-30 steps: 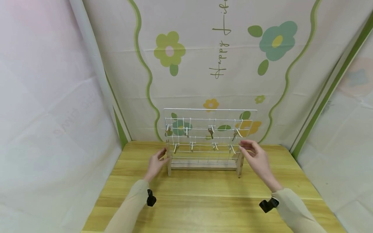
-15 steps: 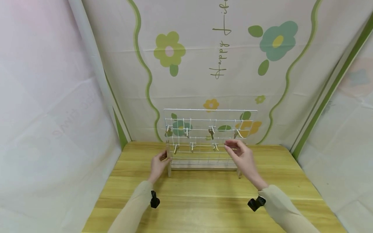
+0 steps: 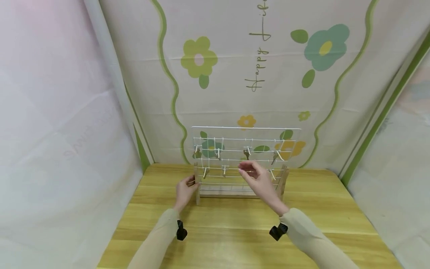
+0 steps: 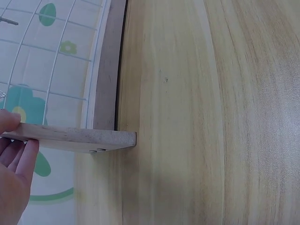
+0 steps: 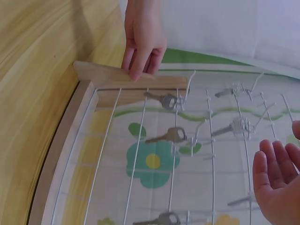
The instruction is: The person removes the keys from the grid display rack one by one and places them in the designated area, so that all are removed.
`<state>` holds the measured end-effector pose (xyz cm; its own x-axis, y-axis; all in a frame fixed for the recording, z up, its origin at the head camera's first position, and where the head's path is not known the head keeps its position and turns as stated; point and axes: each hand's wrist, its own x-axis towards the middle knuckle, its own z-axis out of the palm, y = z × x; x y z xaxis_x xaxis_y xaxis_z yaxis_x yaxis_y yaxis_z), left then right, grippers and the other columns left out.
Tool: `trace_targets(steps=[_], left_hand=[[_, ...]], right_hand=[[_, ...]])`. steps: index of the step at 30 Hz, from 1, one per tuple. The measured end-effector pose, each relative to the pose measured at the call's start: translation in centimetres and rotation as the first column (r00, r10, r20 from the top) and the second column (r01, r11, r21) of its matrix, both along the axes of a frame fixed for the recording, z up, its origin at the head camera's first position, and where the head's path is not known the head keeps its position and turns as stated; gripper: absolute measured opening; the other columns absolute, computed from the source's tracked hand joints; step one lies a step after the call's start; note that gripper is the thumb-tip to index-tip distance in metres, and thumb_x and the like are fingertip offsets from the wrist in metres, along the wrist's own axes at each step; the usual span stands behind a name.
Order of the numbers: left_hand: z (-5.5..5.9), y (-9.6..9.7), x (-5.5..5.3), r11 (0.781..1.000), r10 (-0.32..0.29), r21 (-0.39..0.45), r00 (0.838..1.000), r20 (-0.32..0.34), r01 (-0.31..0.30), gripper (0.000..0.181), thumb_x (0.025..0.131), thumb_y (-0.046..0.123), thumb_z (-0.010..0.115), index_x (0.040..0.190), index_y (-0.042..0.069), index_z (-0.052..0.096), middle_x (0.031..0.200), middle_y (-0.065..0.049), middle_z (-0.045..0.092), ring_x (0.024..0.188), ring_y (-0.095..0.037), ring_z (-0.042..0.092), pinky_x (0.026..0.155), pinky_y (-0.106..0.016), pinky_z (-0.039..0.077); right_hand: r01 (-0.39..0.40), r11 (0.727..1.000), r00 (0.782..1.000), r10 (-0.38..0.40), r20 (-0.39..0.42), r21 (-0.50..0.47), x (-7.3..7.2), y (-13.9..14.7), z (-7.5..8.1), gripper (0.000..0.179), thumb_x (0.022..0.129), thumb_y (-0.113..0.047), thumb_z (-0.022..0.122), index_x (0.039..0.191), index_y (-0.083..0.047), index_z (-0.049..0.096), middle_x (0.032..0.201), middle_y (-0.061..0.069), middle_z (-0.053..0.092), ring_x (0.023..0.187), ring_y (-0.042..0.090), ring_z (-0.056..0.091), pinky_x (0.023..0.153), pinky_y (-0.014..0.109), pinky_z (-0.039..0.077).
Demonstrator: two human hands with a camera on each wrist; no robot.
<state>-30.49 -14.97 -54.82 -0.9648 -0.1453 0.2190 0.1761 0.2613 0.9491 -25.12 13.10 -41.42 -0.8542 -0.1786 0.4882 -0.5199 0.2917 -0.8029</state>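
Observation:
A white wire rack [image 3: 246, 127] with wooden side posts stands upright on the table. Keys hang from its white hooks in two rows, such as one key [image 3: 276, 156] at upper right and another key [image 5: 168, 136] in the right wrist view. My left hand [image 3: 184, 192] pinches the left wooden post [image 4: 84, 136] between thumb and fingers. In front of the rack's middle, my right hand [image 3: 260, 181] hovers with loosely bent fingers [image 5: 276, 164]. Nothing shows in its grasp. It hides part of the lower row in the head view.
The wood-grain table [image 3: 218, 231] extends in front of the rack. A flower-printed cloth [image 3: 228, 97] hangs behind it, and pale cloth walls [image 3: 67, 149] close in both sides. Black wrist cameras [image 3: 181, 230] sit on both sleeves.
My right hand has moved left from the rack's right post to in front of its middle. The left hand has closed in and taken hold of the left post.

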Motion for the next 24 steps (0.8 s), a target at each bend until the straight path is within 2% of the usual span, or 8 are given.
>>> trace_targets(steps=[5,8,12,19,22,24], left_hand=[[0.0,0.0,0.0,1.0,0.0,0.011,1.0,0.005,0.0,0.04,0.084,-0.007,0.072,0.122,-0.012,0.063,0.12,-0.033,0.066,0.109,-0.046,0.067,0.087,-0.039,0.062],[0.0,0.0,0.0,1.0,-0.001,-0.013,1.0,-0.006,0.001,0.038,0.084,-0.007,0.072,0.121,-0.013,0.064,0.118,-0.033,0.067,0.106,-0.044,0.069,0.085,-0.039,0.063],[-0.1,0.0,0.0,0.999,0.008,-0.038,1.0,-0.013,-0.009,0.037,0.084,-0.006,0.072,0.119,-0.013,0.064,0.116,-0.033,0.067,0.105,-0.043,0.07,0.084,-0.038,0.063],[-0.3,0.0,0.0,1.0,0.005,-0.012,1.0,-0.017,-0.006,0.035,0.085,-0.007,0.072,0.118,-0.014,0.065,0.116,-0.035,0.067,0.106,-0.046,0.068,0.084,-0.036,0.063],[-0.3,0.1,0.0,1.0,0.01,-0.012,1.0,-0.021,-0.01,0.035,0.084,-0.007,0.072,0.118,-0.014,0.065,0.115,-0.033,0.067,0.105,-0.045,0.069,0.084,-0.036,0.063],[-0.2,0.1,0.1,1.0,0.014,-0.016,1.0,-0.021,-0.015,0.035,0.084,-0.006,0.072,0.118,-0.013,0.065,0.115,-0.032,0.068,0.105,-0.044,0.069,0.085,-0.036,0.063]], right_hand=[[-0.045,0.999,0.998,0.045,-0.047,-0.005,-0.5,-1.9,-0.3,0.023,0.094,-0.006,0.067,0.116,0.0,0.065,0.112,0.016,0.071,0.098,0.013,0.068,0.084,0.023,0.061],[-0.068,0.998,0.993,0.066,-0.102,-0.016,-0.7,-3.0,-0.4,0.022,0.092,-0.005,0.068,0.113,0.001,0.066,0.109,0.018,0.071,0.096,0.013,0.069,0.083,0.022,0.062],[-0.092,0.996,0.988,0.088,-0.13,-0.022,-1.0,-4.4,-0.3,0.022,0.092,-0.004,0.068,0.113,0.002,0.066,0.108,0.019,0.071,0.096,0.015,0.069,0.082,0.021,0.062],[-0.102,0.995,0.991,0.1,-0.09,-0.017,-1.3,-6.8,-0.7,0.019,0.093,-0.005,0.067,0.111,0.001,0.067,0.107,0.019,0.072,0.095,0.028,0.07,0.081,0.028,0.063],[-0.105,0.994,0.993,0.104,-0.055,-0.004,-0.3,-7.7,0.2,0.018,0.093,-0.002,0.065,0.11,0.003,0.067,0.106,0.02,0.072,0.095,0.031,0.07,0.082,0.031,0.063],[-0.106,0.994,0.994,0.106,-0.032,0.0,-0.3,-8.4,0.2,0.017,0.093,0.002,0.064,0.11,0.006,0.066,0.106,0.024,0.071,0.095,0.034,0.07,0.083,0.034,0.063]])
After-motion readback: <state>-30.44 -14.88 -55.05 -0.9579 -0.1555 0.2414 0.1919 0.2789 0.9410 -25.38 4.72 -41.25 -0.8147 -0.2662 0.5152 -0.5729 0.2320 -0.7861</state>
